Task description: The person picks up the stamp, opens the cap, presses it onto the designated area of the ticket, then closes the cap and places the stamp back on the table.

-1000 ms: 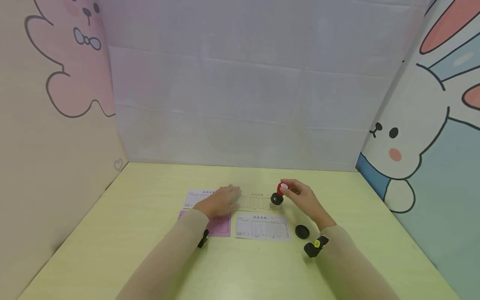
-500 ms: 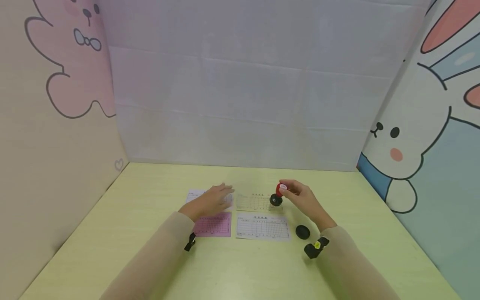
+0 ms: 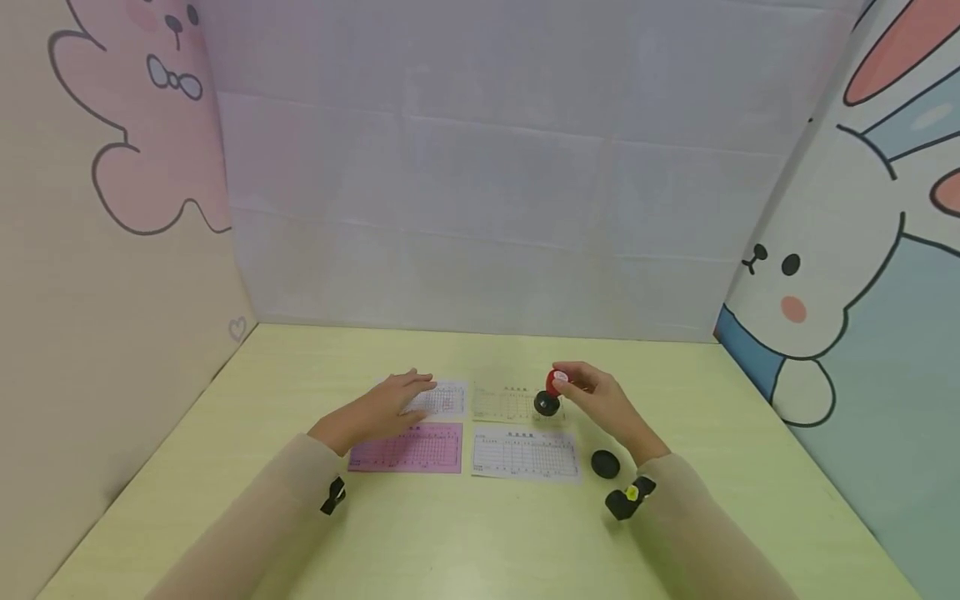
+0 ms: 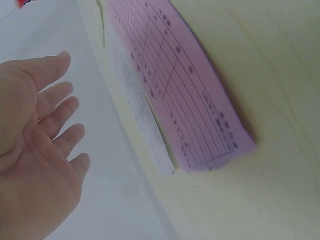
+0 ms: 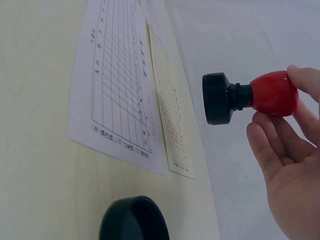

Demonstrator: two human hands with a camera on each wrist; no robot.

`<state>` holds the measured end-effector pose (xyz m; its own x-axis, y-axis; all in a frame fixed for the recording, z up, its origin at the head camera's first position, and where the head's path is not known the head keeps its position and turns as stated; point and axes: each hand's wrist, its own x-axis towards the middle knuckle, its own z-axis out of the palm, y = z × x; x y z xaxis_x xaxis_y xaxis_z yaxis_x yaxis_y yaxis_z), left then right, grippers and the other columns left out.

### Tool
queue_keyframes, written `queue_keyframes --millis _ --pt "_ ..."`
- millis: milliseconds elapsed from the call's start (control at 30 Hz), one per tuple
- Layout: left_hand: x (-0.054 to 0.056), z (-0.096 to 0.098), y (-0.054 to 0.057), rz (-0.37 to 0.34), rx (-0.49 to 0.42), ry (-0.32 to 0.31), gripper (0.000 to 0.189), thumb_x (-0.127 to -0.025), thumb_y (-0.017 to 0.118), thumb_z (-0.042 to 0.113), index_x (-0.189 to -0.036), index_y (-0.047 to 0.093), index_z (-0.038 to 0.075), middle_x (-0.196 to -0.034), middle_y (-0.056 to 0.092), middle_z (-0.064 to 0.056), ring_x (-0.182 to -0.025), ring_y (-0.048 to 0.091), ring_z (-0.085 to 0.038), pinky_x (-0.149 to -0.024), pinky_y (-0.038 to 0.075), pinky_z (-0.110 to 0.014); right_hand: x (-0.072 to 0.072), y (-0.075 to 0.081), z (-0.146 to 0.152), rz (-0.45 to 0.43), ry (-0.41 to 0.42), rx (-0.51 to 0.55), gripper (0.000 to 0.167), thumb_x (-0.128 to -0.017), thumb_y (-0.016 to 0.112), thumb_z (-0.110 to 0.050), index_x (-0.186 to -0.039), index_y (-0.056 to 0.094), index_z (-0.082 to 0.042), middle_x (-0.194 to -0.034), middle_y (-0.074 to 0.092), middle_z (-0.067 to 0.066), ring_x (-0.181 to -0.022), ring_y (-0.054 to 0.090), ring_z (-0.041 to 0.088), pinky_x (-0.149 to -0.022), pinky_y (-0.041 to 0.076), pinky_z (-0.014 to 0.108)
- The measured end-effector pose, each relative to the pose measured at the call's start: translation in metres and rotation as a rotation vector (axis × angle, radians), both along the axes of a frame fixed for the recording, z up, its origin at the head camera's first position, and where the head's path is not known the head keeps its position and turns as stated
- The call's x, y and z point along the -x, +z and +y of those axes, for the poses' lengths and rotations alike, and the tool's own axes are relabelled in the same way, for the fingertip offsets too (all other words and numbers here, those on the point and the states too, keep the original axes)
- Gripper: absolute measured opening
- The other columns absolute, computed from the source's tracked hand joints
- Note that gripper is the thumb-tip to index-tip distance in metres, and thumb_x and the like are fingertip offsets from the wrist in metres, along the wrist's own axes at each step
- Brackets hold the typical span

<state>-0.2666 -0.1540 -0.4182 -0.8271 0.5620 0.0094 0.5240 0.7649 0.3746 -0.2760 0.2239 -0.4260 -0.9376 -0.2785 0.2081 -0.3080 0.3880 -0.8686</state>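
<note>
- Room: a pale sheet [image 3: 495, 167] forms the back wall, flanked by a panel with a pink cartoon bear [image 3: 161, 158] at left and one with a white rabbit [image 3: 832, 308] at right.
- Surface: a light wood-grain table [image 3: 480, 533] carries the work.
- Hands: the left hand [image 3: 378, 408], fingers extended and holding nothing, hovers by the papers; the right hand [image 3: 603, 408] grips a stamp by its red handle.
- Papers: four printed slips lie in two rows, a white slip [image 3: 450, 400] and a yellow slip [image 3: 502, 406] behind, a pink slip [image 3: 405, 450] and another white slip [image 3: 525, 452] in front.
- Stamp [image 5: 260, 94]: raised over the table, near the yellow slip's right end.
- Cap [image 3: 605, 464]: off the stamp, right of the front slips.
- Red mark [image 5: 174, 131]: visible on the yellow slip, suggesting stamping is partly done; marks elsewhere cannot be made out, and recapping remains.
</note>
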Motion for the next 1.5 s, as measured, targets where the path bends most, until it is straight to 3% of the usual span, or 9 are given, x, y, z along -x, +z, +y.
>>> queue_keyframes --millis 367,500,733,933,1200,1500 --pt "-0.013 -0.031 -0.001 0.031 -0.001 -0.009 0.049 -0.102 0.059 0.015 -0.145 0.047 -0.004 -0.154 0.039 -0.022 -0.145 0.024 -0.048 -0.117 0.018 -0.063 -0.001 -0.002 -0.003 -0.02 0.008 0.003 0.041 -0.1 0.064 -0.025 -0.136 0.059 -0.005 -0.117 0.069 0.012 -0.106 0.064 0.028 -0.094 0.049 0.034" --pt "-0.022 -0.043 -0.005 0.032 0.016 0.0 0.046 -0.102 0.059 0.014 -0.144 0.049 -0.003 -0.153 0.041 -0.022 -0.144 0.026 -0.048 -0.116 0.021 -0.062 -0.006 0.005 -0.005 -0.027 0.014 -0.011 0.04 -0.101 0.063 -0.019 -0.137 0.057 -0.001 -0.117 0.069 0.016 -0.106 0.064 0.032 -0.095 0.049 0.038" --pt "-0.036 -0.063 -0.013 -0.009 0.029 0.001 0.045 -0.1 0.061 0.011 -0.14 0.052 -0.006 -0.145 0.047 -0.024 -0.138 0.036 -0.049 -0.112 0.03 -0.062 -0.001 -0.001 -0.002 -0.027 0.028 0.014 0.041 -0.1 0.064 -0.027 -0.135 0.06 -0.007 -0.115 0.07 0.01 -0.104 0.065 0.024 -0.096 0.049 0.039" --pt "-0.044 -0.074 -0.018 -0.019 0.019 0.001 0.046 -0.099 0.063 0.012 -0.137 0.052 -0.01 -0.143 0.048 -0.026 -0.134 0.043 -0.045 -0.11 0.036 -0.058 -0.002 -0.001 -0.002 -0.028 0.041 0.016 0.041 -0.1 0.065 -0.027 -0.136 0.06 -0.007 -0.115 0.07 0.009 -0.105 0.065 0.024 -0.096 0.05 0.037" --pt "-0.049 -0.083 -0.016 -0.011 0.014 -0.022 0.048 -0.099 0.063 0.01 -0.139 0.049 -0.013 -0.144 0.046 -0.029 -0.134 0.043 -0.047 -0.109 0.036 -0.06 -0.001 -0.001 -0.004 -0.038 0.048 0.02 0.041 -0.1 0.065 -0.029 -0.135 0.06 -0.008 -0.115 0.07 0.009 -0.104 0.064 0.025 -0.096 0.05 0.039" --pt "-0.05 -0.083 -0.024 0.034 0.055 -0.033 0.047 -0.098 0.064 0.01 -0.136 0.051 -0.014 -0.14 0.05 -0.03 -0.131 0.046 -0.048 -0.108 0.038 -0.06 -0.003 -0.003 -0.01 -0.057 0.051 -0.001 0.042 -0.099 0.065 -0.03 -0.135 0.061 -0.009 -0.116 0.069 0.008 -0.105 0.064 0.027 -0.096 0.05 0.039"
